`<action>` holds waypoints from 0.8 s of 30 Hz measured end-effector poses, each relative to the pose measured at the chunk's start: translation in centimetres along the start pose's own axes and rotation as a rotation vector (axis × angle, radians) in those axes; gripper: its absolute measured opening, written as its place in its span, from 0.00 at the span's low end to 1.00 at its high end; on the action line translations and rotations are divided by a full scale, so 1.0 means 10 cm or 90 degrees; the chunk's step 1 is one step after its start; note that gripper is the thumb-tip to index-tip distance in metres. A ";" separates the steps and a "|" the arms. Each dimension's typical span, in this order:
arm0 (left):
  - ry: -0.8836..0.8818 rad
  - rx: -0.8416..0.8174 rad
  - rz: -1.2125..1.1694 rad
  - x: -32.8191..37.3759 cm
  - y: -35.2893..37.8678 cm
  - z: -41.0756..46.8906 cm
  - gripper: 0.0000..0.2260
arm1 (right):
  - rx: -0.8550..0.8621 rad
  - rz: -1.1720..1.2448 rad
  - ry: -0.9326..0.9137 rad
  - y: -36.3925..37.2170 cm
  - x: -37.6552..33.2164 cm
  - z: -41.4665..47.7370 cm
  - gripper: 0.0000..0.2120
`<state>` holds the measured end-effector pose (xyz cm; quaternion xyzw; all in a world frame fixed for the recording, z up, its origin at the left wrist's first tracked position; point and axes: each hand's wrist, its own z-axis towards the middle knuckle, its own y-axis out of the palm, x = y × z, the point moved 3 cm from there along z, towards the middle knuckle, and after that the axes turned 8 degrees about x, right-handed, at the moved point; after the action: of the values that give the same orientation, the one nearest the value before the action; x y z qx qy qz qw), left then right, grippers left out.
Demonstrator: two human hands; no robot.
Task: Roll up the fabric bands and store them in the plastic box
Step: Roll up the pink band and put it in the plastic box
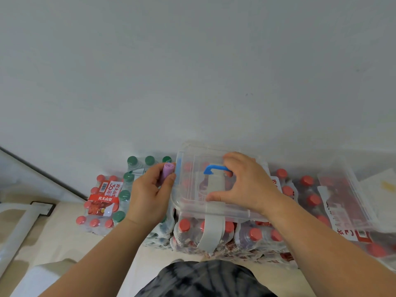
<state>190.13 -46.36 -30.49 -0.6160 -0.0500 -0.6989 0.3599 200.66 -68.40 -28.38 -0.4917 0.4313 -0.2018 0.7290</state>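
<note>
Two hands (150, 196) (248, 183), roll (167, 172) at box (190, 207) edge

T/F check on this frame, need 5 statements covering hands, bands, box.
1. The left hand holds a rolled purple band. True.
2. The plastic box is open, with its lid off. False: the lid is on, with the right hand on top of it.
3. A grey band hangs down the front of the box. True.
4. The box stands on bare floor. False: it sits on packs of red-capped bottles.
5. The lid's handle is red. False: the handle is blue.
</note>
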 end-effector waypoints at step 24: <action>-0.105 -0.019 -0.063 -0.06 0.02 0.02 0.06 | -0.057 -0.069 -0.018 -0.42 0.01 -0.03 0.39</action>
<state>190.44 -46.15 -31.04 -0.6734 -0.0994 -0.6635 0.3105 200.97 -70.43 -24.74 -0.5490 0.4025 -0.2145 0.7004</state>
